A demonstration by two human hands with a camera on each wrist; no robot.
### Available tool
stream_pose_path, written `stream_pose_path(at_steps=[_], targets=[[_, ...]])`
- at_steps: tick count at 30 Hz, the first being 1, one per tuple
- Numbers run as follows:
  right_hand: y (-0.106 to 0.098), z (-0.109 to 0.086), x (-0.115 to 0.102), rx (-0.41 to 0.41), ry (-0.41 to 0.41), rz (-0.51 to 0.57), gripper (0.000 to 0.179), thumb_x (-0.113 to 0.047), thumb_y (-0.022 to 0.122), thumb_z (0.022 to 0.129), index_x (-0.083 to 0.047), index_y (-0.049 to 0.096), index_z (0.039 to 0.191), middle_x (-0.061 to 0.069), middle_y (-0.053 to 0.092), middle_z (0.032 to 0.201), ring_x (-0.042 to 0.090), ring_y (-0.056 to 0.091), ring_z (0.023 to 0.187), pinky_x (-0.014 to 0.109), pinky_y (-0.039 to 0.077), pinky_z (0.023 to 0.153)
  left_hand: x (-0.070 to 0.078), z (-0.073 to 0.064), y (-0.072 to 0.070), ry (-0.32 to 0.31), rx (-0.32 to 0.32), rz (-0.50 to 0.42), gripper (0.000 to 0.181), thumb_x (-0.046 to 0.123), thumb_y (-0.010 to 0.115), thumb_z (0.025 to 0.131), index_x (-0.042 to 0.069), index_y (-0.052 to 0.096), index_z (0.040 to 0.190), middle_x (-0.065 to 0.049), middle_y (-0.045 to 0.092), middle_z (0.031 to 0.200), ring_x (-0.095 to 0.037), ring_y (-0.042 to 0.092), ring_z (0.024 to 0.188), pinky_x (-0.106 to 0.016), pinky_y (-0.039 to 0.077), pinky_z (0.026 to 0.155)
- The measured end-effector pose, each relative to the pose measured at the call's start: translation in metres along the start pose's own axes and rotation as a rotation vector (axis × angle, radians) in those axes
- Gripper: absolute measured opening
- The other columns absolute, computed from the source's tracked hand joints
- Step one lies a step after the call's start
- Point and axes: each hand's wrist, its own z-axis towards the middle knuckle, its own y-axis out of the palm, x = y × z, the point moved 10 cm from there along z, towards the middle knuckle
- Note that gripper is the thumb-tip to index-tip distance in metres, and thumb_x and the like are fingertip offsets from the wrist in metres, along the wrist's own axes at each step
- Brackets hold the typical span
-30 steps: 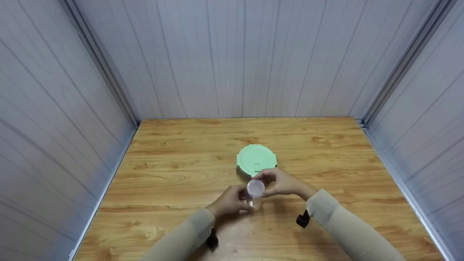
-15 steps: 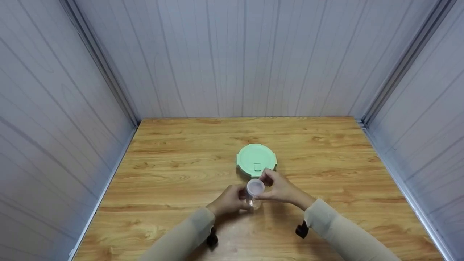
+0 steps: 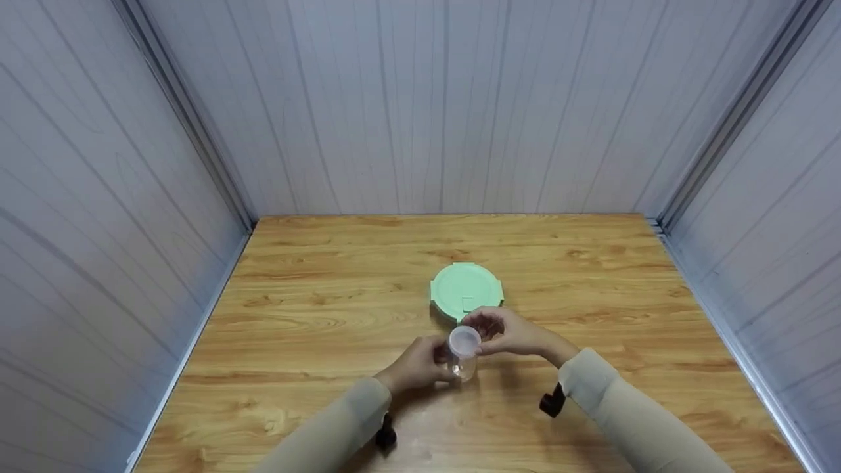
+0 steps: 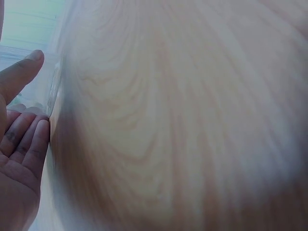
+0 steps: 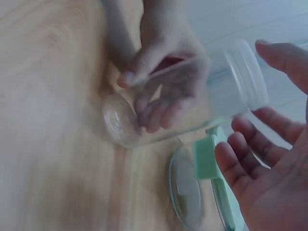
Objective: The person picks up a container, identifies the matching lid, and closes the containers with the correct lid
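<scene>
A clear cylindrical jar (image 3: 462, 369) with a whitish translucent lid (image 3: 464, 341) stands nearly upright in front of the person. My left hand (image 3: 418, 363) grips its body from the left, thumb on the near side. In the right wrist view, the left fingers show through the see-through wall of the jar (image 5: 166, 106). My right hand (image 3: 516, 332) has its thumb and index finger at opposite sides of the lid (image 5: 246, 74), with the other fingers loosely bent beside it. Nothing shows inside the jar.
Just behind the hands sits a round glass container with a mint-green clip lid (image 3: 465, 290), close to the right fingers. The wooden tabletop (image 3: 315, 289) is bounded by pale panel walls (image 3: 407, 105) at the back and both sides.
The right hand's thumb swung across the lid's near side and its fingers drew back, then the hand returned round the lid. The left hand and jar stayed in place.
</scene>
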Motion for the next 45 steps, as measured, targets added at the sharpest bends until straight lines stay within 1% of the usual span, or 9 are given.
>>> stream_pose_path(at_steps=[4, 9, 15, 20, 22, 29, 33, 41, 45], targets=[[0.0, 0.005, -0.007, -0.078, -0.052, -0.004, 0.054, -0.001, 0.08, 0.092, 0.012, 0.061, 0.14, 0.035, 0.067, 0.125, 0.014, 0.064, 0.104, 0.027, 0.057, 0.092, -0.002, 0.0, 0.001, 0.001, -0.002, -0.02, 0.05, 0.002, 0.094, 0.08, 0.006, 0.073, 0.125, -0.005, 0.079, 0.119, -0.009, 0.071, 0.109, -0.025, 0.059, 0.099], [0.004, 0.013, -0.013, -0.15, -0.083, -0.049, 0.056, 0.002, 0.079, 0.088, 0.013, 0.062, 0.14, 0.034, 0.066, 0.128, 0.014, 0.064, 0.103, 0.03, 0.057, 0.091, -0.002, 0.0, 0.001, 0.009, 0.003, -0.005, 0.051, 0.005, 0.096, 0.08, 0.009, 0.073, 0.125, -0.003, 0.079, 0.118, -0.009, 0.071, 0.108, -0.027, 0.059, 0.099], [0.003, 0.018, -0.015, -0.155, -0.076, -0.137, 0.055, 0.001, 0.079, 0.083, 0.004, 0.069, 0.137, 0.026, 0.068, 0.124, 0.018, 0.061, 0.101, 0.032, 0.057, 0.088, 0.0, 0.0, 0.0, 0.028, 0.012, 0.023, 0.051, 0.007, 0.096, 0.079, 0.011, 0.074, 0.124, -0.003, 0.079, 0.118, -0.01, 0.071, 0.108, -0.028, 0.058, 0.1], [-0.001, 0.016, -0.015, -0.098, -0.061, -0.16, 0.049, -0.003, 0.088, 0.084, 0.003, 0.072, 0.13, 0.024, 0.073, 0.119, 0.021, 0.065, 0.102, 0.044, 0.061, 0.09, 0.001, 0.0, 0.001, 0.031, -0.005, -0.014, 0.049, 0.003, 0.094, 0.081, 0.007, 0.073, 0.126, -0.005, 0.078, 0.12, -0.013, 0.072, 0.11, -0.026, 0.059, 0.1], [-0.001, 0.015, -0.014, -0.067, -0.047, -0.155, 0.047, -0.005, 0.09, 0.084, 0.003, 0.072, 0.127, 0.024, 0.073, 0.117, 0.02, 0.065, 0.1, 0.044, 0.06, 0.089, 0.001, 0.0, 0.001, 0.028, -0.009, -0.026, 0.048, 0.002, 0.093, 0.082, 0.006, 0.073, 0.126, -0.005, 0.078, 0.119, -0.014, 0.072, 0.111, -0.025, 0.059, 0.098], [-0.001, 0.009, -0.009, 0.078, -0.015, -0.174, 0.043, -0.011, 0.095, 0.081, 0.001, 0.07, 0.114, 0.016, 0.07, 0.104, 0.019, 0.058, 0.09, 0.029, 0.05, 0.078, 0.0, 0.0, 0.0, 0.019, 0.001, -0.006, 0.05, 0.002, 0.092, 0.082, 0.005, 0.073, 0.128, -0.008, 0.079, 0.12, -0.017, 0.073, 0.111, -0.027, 0.06, 0.099], [0.001, 0.004, -0.008, 0.165, 0.01, -0.196, 0.045, -0.017, 0.098, 0.08, -0.002, 0.066, 0.108, 0.01, 0.067, 0.098, 0.017, 0.055, 0.084, 0.022, 0.045, 0.073, -0.001, 0.0, 0.0, 0.008, 0.002, 0.003, 0.049, 0.003, 0.092, 0.083, 0.004, 0.073, 0.128, -0.007, 0.079, 0.118, -0.016, 0.074, 0.108, -0.024, 0.059, 0.096], [0.004, -0.004, -0.013, 0.31, -0.001, -0.322, 0.049, -0.029, 0.099, 0.078, -0.008, 0.059, 0.096, 0.002, 0.063, 0.089, 0.009, 0.054, 0.078, 0.021, 0.046, 0.069, -0.001, 0.0, 0.0, 0.023, 0.004, -0.004, 0.047, 0.003, 0.092, 0.084, 0.005, 0.072, 0.126, -0.007, 0.079, 0.12, -0.011, 0.073, 0.109, -0.024, 0.059, 0.098], [0.003, -0.005, -0.014, 0.304, 0.014, -0.34, 0.051, -0.034, 0.099, 0.079, -0.008, 0.061, 0.101, 0.001, 0.064, 0.094, 0.01, 0.056, 0.083, 0.023, 0.048, 0.074, -0.001, 0.001, 0.0, 0.031, 0.006, 0.0, 0.044, 0.002, 0.091, 0.083, 0.005, 0.072, 0.123, -0.01, 0.079, 0.117, -0.014, 0.073, 0.107, -0.023, 0.059, 0.097]])
